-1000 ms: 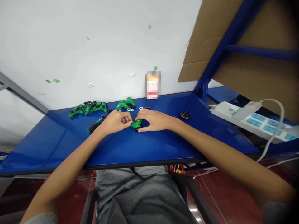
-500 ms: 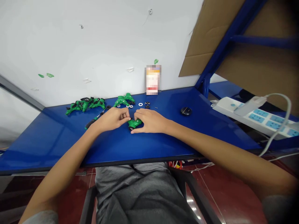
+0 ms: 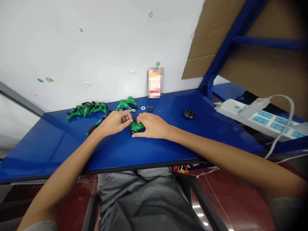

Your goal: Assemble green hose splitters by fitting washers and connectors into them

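Observation:
My right hand (image 3: 154,125) is closed round a green hose splitter (image 3: 136,127), its thumb along the near side and its fingers curled over the far side. The splitter has a black ring at its near end and rests low over the blue table. My left hand (image 3: 117,122) is closed in a pinch, its thumb tip against a small black part on top of the splitter. Whatever lies inside that pinch is hidden. Partly behind my left wrist, a screwdriver (image 3: 91,129) with a black and green handle lies on the table.
Several green splitters (image 3: 86,109) sit in a heap at the back left, and another splitter (image 3: 127,103) stands nearer the middle. White washers, including a white ring (image 3: 143,108), and small black parts (image 3: 150,108) lie beyond my hands. A black disc (image 3: 189,114) and power strip (image 3: 262,118) are rightward.
The whole view has shifted slightly, so everything appears a little further left. Both hands keep nearly the same hold at the splitter.

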The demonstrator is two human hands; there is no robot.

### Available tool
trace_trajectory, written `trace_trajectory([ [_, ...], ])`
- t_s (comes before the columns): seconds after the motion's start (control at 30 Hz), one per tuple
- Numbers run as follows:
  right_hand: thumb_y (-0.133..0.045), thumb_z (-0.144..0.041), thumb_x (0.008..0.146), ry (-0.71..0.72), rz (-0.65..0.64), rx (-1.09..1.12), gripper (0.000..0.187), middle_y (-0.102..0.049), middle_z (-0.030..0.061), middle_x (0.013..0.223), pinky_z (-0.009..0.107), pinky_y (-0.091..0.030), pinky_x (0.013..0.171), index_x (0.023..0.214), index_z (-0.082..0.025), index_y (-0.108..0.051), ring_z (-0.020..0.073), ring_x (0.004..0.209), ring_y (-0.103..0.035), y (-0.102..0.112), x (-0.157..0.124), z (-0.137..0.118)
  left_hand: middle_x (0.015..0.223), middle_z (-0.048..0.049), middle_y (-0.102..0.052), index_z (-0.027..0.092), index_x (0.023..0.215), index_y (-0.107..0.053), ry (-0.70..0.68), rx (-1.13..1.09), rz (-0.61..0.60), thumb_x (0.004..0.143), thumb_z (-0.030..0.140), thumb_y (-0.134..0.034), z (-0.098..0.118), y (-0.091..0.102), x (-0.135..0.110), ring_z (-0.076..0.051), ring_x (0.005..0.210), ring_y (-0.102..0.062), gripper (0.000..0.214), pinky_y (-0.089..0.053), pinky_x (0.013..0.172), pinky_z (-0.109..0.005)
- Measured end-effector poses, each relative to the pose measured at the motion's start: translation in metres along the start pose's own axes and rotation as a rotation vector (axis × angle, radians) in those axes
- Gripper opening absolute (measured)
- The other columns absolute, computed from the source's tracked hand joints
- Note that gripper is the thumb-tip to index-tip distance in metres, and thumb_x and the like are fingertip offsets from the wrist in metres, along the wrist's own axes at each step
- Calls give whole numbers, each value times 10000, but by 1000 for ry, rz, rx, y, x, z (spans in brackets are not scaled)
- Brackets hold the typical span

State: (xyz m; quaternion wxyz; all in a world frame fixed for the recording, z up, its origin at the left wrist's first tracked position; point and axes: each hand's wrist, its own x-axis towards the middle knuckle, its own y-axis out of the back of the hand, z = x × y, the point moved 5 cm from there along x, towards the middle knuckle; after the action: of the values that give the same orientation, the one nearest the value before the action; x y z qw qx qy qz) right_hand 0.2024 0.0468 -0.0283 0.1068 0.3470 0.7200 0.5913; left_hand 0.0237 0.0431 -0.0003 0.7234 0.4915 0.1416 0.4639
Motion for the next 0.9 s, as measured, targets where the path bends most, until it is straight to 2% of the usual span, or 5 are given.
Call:
trace_trajectory([
  [0.27,-797,-762,869,-41,-13,-27,582,-760,106,1028,369,-440,796,968,-207,-653,312,985,-687,-1,1,-1,694,14,-687,199,865,-632,9,114,-28,1004,354,-615,6,1,0,-140,608,-620,209,-420,612,-265],
  [0.43,-793,-744,889,-41,-14,-45,575,-761,97,1026,355,-421,766,984,-192,-665,295,966,-699,1,0,-3,683,9,-699,210,802,-617,133,213,12,934,331,-658,10,-5,1,-167,628,-648,183,-416,631,-286],
  [0.57,-806,-648,935,-33,-22,-35,476,-751,84,991,337,-396,733,946,-193,-667,268,928,-693,0,1,-3,686,14,-684,218,786,-583,195,207,28,943,345,-641,8,-10,2,-173,631,-631,210,-417,644,-301],
  [0.73,-788,-526,988,-20,-19,-15,363,-742,79,982,331,-378,712,918,-191,-666,243,892,-674,1,1,-4,798,13,-699,221,963,-633,135,156,66,933,301,-648,8,-8,3,-174,689,-635,87,-443,680,-301],
  [0.9,-809,-528,962,-2,-1,10,373,-729,75,940,332,-385,714,883,-193,-663,236,856,-656,0,0,-7,860,-12,-716,211,943,-667,84,178,70,946,281,-648,11,-8,4,-180,719,-632,72,-440,693,-305],
])
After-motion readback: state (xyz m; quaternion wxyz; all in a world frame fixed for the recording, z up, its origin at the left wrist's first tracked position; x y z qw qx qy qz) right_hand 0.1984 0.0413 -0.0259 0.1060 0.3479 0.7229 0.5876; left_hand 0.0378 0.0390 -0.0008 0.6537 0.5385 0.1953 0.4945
